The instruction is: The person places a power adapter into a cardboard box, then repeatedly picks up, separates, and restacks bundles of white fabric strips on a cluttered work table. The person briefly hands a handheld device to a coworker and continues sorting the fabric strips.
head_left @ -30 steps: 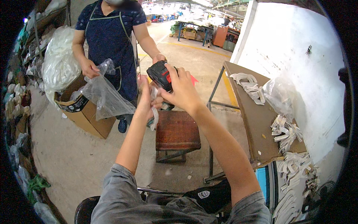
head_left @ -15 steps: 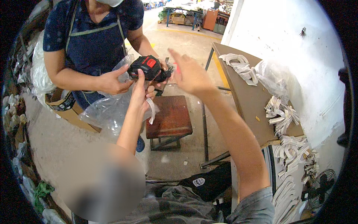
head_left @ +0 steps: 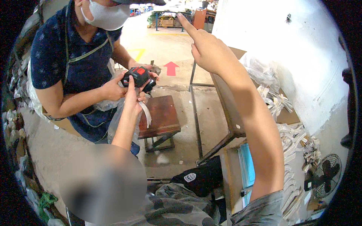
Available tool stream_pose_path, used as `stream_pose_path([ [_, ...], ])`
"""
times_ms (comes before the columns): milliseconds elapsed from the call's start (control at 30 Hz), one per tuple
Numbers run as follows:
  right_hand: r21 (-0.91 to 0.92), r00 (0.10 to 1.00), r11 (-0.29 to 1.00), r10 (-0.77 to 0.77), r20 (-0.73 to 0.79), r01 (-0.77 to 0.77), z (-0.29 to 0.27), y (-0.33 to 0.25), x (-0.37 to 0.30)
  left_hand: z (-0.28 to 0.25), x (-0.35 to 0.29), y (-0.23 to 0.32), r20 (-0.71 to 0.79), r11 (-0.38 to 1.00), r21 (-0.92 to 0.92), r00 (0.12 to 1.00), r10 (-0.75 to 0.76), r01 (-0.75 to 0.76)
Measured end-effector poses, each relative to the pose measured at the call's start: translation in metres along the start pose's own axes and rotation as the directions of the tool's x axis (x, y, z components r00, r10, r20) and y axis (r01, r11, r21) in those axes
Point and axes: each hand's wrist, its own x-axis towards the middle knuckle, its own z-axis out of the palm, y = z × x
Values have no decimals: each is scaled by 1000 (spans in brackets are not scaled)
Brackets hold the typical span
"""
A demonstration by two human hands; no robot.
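A black cordless tool with a red-marked battery block (head_left: 136,77) is held between a co-worker's hands and mine. My left hand (head_left: 132,98) grips its near side from below, thumb up along the battery. A curved white strip (head_left: 146,115) hangs from the fingers of that same hand. The co-worker's near hand (head_left: 115,87) holds the tool's left side, and the other hand (head_left: 151,71) is at its far end. My right hand (head_left: 211,51) is raised to the right, index finger stretched out toward the far room, its other fingers partly curled and nothing in it.
Below the tool stands a brown wooden stool (head_left: 160,116). To the right, a metal-framed table (head_left: 222,90) carries clear plastic and bundles of white strips (head_left: 275,100). A black fan (head_left: 327,175) stands lower right. A red arrow (head_left: 171,69) marks the floor.
My right hand has moved up and right, away from the tool, with its index finger extended. The tool appears slightly lower and farther left, and the view has shifted. My left hand keeps its grip.
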Motion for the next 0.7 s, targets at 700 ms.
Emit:
stream_pose_path([
  [700, 150, 930, 930, 304, 208, -337, -128, -7, -261, 58, -89, -9, -224, 798, 255, 770, 598, -546],
])
